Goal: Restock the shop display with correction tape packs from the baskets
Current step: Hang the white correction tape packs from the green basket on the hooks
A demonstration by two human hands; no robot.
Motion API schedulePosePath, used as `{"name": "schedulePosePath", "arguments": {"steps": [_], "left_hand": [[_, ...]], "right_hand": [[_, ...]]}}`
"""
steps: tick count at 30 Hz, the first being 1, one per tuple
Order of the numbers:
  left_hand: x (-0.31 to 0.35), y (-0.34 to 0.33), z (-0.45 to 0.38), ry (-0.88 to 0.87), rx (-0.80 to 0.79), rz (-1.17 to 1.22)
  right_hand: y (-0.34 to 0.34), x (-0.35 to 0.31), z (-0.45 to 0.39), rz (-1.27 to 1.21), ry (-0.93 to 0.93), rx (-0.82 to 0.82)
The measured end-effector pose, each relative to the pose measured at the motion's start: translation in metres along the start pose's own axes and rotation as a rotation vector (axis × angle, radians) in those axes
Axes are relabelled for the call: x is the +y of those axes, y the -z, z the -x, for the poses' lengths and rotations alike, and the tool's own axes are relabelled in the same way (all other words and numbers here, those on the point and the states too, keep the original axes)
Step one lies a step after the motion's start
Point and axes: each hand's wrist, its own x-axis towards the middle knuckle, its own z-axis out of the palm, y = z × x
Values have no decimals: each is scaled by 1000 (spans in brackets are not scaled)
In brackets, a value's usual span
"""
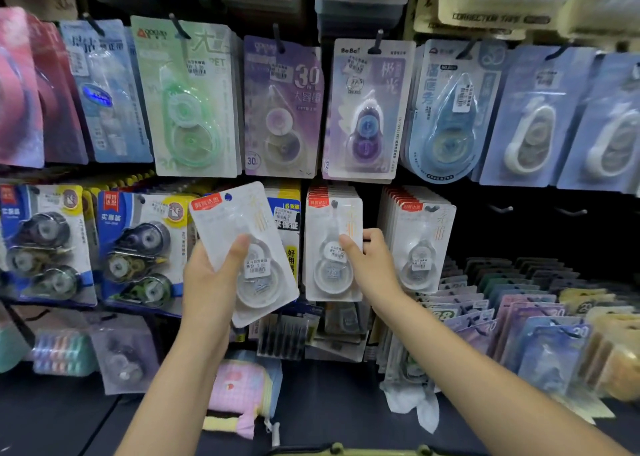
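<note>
My left hand [211, 275] grips a white correction tape pack [239, 227] with a red label, tilted in front of the lower row of the display. My right hand [372, 261] holds the right edge of a stack of the same white packs [330, 233] hanging on a peg, thumb on the front pack, fingers curled behind. A second stack of these white packs [420, 237] hangs just to the right. No basket shows clearly; only an olive rim [346, 450] at the bottom edge.
The upper row holds green [187, 98], purple [282, 105] and blue [446, 109] tape packs on pegs. Blue multi-packs [138, 247] hang at lower left. Two bare pegs [502, 208] stick out at right. Upright packs fill bins [519, 310] at lower right. A pink pouch [242, 389] lies on the dark shelf.
</note>
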Motion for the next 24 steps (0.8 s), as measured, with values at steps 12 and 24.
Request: {"name": "schedulePosePath", "arguments": {"steps": [12, 24], "left_hand": [[-11, -30, 11, 83, -126, -84], [-6, -31, 21, -126, -124, -411]], "right_hand": [[-5, -9, 26, -112, 16, 85], [4, -19, 54, -315, -16, -157]]}}
